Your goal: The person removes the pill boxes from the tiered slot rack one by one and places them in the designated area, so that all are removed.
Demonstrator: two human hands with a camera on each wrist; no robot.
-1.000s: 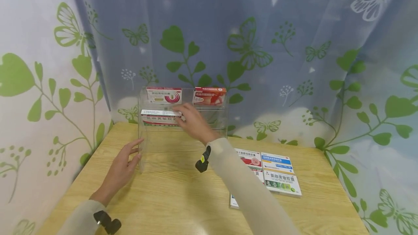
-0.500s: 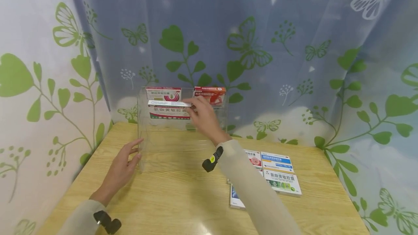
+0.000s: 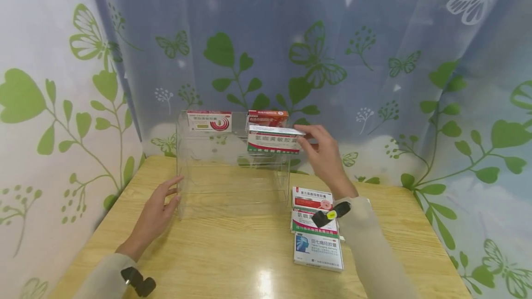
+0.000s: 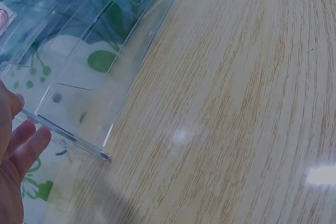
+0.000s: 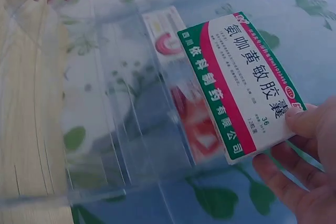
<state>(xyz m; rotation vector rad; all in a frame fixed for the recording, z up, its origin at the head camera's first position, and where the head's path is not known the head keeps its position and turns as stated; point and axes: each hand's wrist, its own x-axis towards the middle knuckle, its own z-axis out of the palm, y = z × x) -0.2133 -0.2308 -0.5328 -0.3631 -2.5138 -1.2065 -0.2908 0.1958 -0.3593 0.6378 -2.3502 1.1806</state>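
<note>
My right hand (image 3: 324, 156) pinches a white, green and red medicine box (image 3: 274, 140) by its right end. The box is raised in front of the right half of a clear display rack (image 3: 232, 186); in the right wrist view its printed face (image 5: 239, 85) shows, with the thumb (image 5: 304, 121) on it. At the rack's left side my left hand (image 3: 151, 216) grips the upright edge, which runs between thumb and fingers (image 4: 31, 145) in the left wrist view. On the top tier stand a white and pink medicine box (image 3: 209, 122) and a red-orange medicine box (image 3: 268, 119), the latter partly hidden.
Right of the rack, flat on the wooden table (image 3: 216, 257), lie a red and white box (image 3: 311, 197), a green-edged box (image 3: 301, 225) and a blue and white box (image 3: 317, 253). The right forearm covers the area beside them. A patterned curtain (image 3: 257, 26) hangs behind.
My right hand has lifted the green and red medicine box from the rack's left lower tier and carried it up and to the right. The left hand stays at the rack's side.
</note>
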